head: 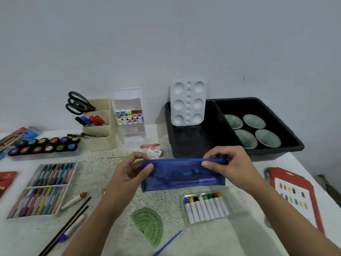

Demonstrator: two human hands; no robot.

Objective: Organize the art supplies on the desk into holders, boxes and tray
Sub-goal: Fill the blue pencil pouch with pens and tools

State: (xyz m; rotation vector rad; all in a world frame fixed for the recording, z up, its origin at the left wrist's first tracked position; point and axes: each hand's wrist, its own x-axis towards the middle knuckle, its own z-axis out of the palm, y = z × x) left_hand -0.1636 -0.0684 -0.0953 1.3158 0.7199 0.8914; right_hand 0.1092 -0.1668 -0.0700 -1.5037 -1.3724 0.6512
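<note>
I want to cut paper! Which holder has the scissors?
The beige holder, left of the two: black scissors stick out of its back slot. The clear holder beside it holds coloured markers.

Soft, even, fairly bright light throws only faint shadows on the desk, the wall dims to grey toward the upper corners, the wide lens bows the desk's edges, and blur smears the pastels and red box at left.
</note>
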